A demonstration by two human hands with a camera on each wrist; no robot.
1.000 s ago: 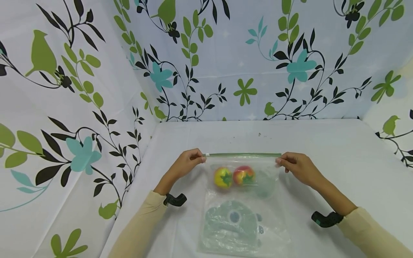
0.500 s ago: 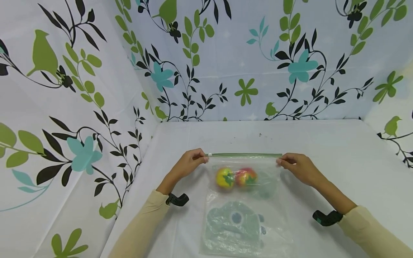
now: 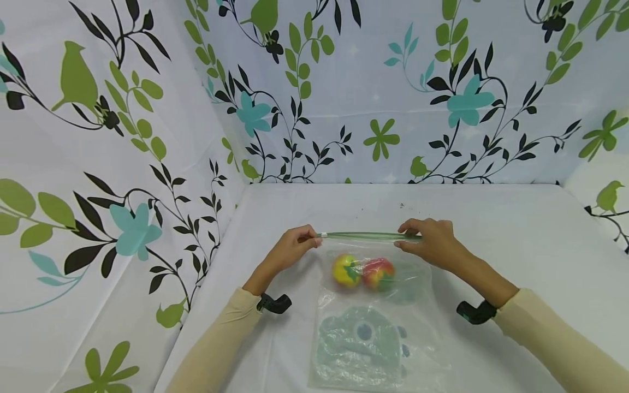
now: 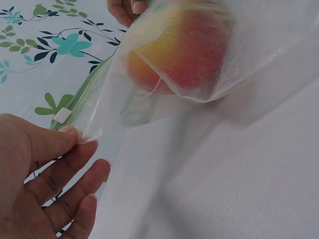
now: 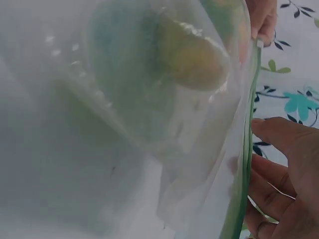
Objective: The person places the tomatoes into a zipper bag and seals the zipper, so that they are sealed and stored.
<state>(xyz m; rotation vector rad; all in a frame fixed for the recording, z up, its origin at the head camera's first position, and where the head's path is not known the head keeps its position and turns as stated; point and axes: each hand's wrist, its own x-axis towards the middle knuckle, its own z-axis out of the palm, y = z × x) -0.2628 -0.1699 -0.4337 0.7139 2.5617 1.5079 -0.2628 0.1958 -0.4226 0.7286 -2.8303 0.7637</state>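
Observation:
A clear zip bag [image 3: 373, 322] lies on the white table [image 3: 516, 234], its green zip strip [image 3: 363, 236] at the far edge. Inside are two yellow-red toy fruits [image 3: 346, 270] [image 3: 377, 273] and a printed green picture [image 3: 358, 341]. My left hand [image 3: 290, 248] pinches the strip's left end by the white slider [image 4: 62, 115]. My right hand [image 3: 427, 240] pinches the strip [image 5: 244, 164] farther right, inward from the bag's right corner. In the left wrist view a fruit [image 4: 179, 50] shows through the plastic. In the right wrist view a fruit [image 5: 192, 57] is blurred behind the film.
Flower-and-bird patterned cloth walls [image 3: 123, 164] close in the table at the left, back and right. Black wrist straps [image 3: 275, 303] [image 3: 474, 312] sit on both cream sleeves. Bare white tablecloth lies beyond the bag and to its right.
My right hand has slid left along the zip strip, from the right corner inward. The left hand stays at the left end. The fruits shifted slightly in the bag.

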